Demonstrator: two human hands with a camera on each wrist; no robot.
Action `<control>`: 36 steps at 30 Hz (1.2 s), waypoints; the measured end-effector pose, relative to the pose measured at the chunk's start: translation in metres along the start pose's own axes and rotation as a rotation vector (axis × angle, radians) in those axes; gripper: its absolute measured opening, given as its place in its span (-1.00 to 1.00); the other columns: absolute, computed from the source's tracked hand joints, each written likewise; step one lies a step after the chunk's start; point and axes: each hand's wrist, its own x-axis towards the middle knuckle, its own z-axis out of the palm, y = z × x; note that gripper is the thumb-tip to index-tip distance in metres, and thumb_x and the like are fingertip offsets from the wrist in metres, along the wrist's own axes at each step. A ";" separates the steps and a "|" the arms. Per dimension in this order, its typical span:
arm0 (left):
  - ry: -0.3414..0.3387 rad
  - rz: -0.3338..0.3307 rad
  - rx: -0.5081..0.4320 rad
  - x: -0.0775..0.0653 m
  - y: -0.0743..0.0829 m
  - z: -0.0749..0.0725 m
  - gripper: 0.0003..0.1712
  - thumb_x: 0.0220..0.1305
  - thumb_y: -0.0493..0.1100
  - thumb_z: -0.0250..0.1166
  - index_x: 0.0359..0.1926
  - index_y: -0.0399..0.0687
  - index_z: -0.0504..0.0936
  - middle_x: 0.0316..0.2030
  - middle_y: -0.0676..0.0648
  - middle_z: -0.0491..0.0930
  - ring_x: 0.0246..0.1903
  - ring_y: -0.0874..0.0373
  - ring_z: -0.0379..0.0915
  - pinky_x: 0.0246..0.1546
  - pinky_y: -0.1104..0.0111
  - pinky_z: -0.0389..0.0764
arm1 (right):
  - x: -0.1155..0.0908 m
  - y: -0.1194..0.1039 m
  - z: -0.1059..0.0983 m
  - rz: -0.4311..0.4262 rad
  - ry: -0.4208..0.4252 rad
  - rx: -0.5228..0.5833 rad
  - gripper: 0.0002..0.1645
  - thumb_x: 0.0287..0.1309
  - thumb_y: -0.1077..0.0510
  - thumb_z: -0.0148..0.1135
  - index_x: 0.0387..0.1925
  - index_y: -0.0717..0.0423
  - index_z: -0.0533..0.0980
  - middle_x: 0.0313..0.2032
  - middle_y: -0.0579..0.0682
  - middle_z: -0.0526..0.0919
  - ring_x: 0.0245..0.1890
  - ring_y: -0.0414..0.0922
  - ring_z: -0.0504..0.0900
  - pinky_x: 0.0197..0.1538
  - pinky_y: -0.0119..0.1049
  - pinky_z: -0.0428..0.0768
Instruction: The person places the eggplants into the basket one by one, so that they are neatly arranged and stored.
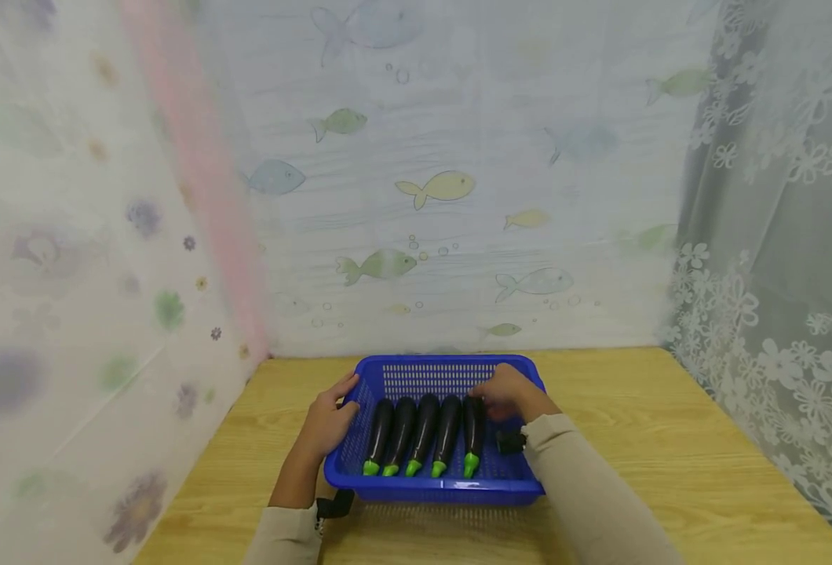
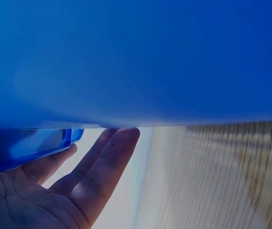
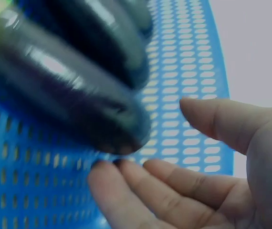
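A blue plastic basket (image 1: 451, 485) with slotted walls stands on the table. Inside it, several dark glossy eggplants (image 1: 426, 431) lie side by side, green stem ends toward me. My left hand (image 1: 327, 420) rests at the basket's left rim, thumb on the rim; the left wrist view shows its fingers (image 2: 109, 171) fairly straight beside the blue plastic. Over the basket's right part, my right hand (image 1: 504, 390) is by the far end of the rightmost eggplant (image 1: 474, 431). In the right wrist view, thumb and fingers (image 3: 164, 195) are spread apart near that eggplant's rounded tip (image 3: 126, 129).
The basket sits on a wood-grain table (image 1: 621, 439). A fish-print curtain (image 1: 444, 235) hangs behind it, with a flowered sheet (image 1: 105, 314) to the left and a lace curtain (image 1: 776, 314) on the right. Dark devices are strapped at both wrists.
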 end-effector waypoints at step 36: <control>0.016 -0.030 -0.033 -0.001 0.004 0.000 -0.32 0.40 -0.21 0.14 0.53 -0.04 0.36 0.56 0.04 0.25 0.37 -0.30 0.42 0.22 -0.14 0.58 | -0.065 0.028 -0.098 -0.301 0.105 0.068 -0.29 0.48 -0.09 0.16 0.43 0.28 0.37 0.35 0.34 0.49 0.34 0.27 0.51 0.16 -0.01 0.69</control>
